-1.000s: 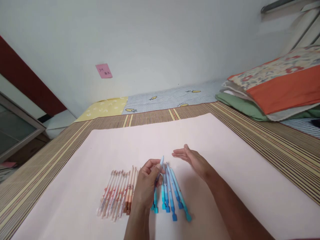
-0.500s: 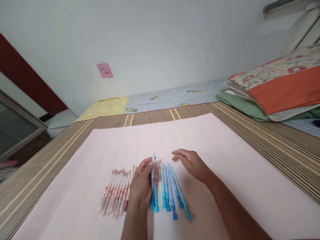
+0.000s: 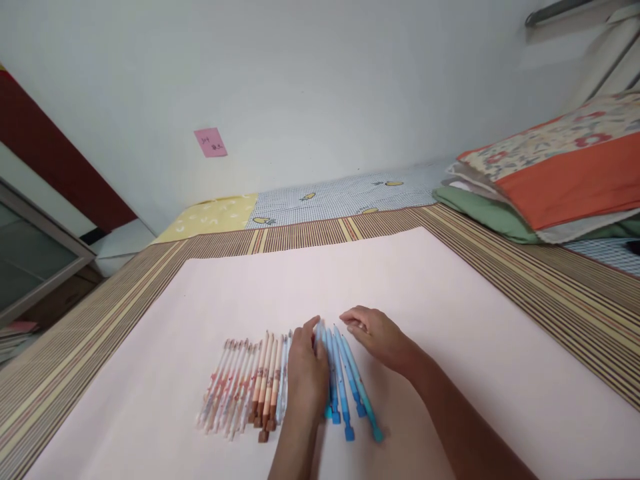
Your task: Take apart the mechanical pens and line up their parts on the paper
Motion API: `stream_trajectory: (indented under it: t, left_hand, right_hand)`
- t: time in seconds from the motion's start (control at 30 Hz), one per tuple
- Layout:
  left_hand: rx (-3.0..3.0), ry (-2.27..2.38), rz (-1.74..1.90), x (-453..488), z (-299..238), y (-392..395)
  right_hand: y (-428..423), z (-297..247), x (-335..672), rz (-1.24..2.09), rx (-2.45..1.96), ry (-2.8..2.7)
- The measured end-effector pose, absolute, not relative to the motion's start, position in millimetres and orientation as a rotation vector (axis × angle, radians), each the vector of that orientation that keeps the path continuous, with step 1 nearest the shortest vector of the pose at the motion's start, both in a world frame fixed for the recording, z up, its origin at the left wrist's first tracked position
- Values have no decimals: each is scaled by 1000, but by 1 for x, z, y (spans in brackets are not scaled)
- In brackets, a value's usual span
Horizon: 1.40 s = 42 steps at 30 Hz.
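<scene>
My left hand (image 3: 307,367) is low over the pens near the middle of the pale sheet. Its thumb and fingers close around the upper part of a light blue pen (image 3: 320,331), whose lower part the hand hides. Right of it, several blue pens (image 3: 341,380) with square-ended caps lie fanned out. My right hand (image 3: 377,337) hovers just beyond their tips, fingers loosely bent and apart, holding nothing. To the left lie peach-and-brown pens (image 3: 266,383), a few pale clear-blue pens (image 3: 283,373), and a row of white pens with red patterns (image 3: 225,387).
A large pale pink sheet (image 3: 320,280) covers much of a striped mat (image 3: 480,267). Folded bedding with an orange band (image 3: 575,180) is stacked at the right. A pink note (image 3: 211,143) is stuck on the wall behind.
My left hand has moved right and lowered the light blue pen from upright to beside the other blue ones, uncovering the peach-and-brown pens. My right hand has shifted slightly down.
</scene>
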<state>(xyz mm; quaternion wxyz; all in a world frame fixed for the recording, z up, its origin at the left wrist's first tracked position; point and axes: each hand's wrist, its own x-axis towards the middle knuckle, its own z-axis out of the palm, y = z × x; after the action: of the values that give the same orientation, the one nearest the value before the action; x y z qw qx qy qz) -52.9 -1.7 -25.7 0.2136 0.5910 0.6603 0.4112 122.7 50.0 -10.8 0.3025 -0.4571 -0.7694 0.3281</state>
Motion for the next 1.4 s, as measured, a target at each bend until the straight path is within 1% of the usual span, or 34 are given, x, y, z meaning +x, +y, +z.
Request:
stream_trajectory:
  t: [0.1,0.17,0.27,0.37,0.47,0.63,0.77,0.93,1.03,1.2,1.3,1.4]
  left_hand:
    - [1788,1907,993,-49,-19,-4]
    - [1842,1946,892,-47,-14,-5]
    - [1814,2001,779,-49,-10,-7]
    - [1815,1993,744,-51,-7,-6]
    - [1826,1958,706,-53,-6,-3]
    - [1848,1886,646,-60,-3,-1]
    - [1946,1763,634,-67,-5,-5]
    - [1964,1598,794,-77,-10,-13]
    - [1945,1575,874,-88,-3,-27]
    - [2011,1517,1004,-114,6,-92]
    - [1895,1576,1074,-135,-17,-147]
    - [1767,1666,1288,-155,-61,-195]
  right_hand:
    - [48,-11,116,734,-1259,-2162]
    - [46,-9,114,728,-1310,-2214]
    - [40,-1,114,793,-1427,-2228]
    - [34,6,116,832,-1503,-2250]
    - [31,9,113,907,-1492,-2245]
    - [32,9,109,1137,-1418,-2183]
    - [31,7,111,1063,-1461,-2198]
    - [15,3,115,1076,-1413,-2168]
    - [-7,-1,116,1066,-1417,-2132]
    - [-53,-18,116,841,-1364,-2282]
    - [-68,-30,116,747,-1421,-2325]
    - [-71,-37,117,622,-1452,-2313]
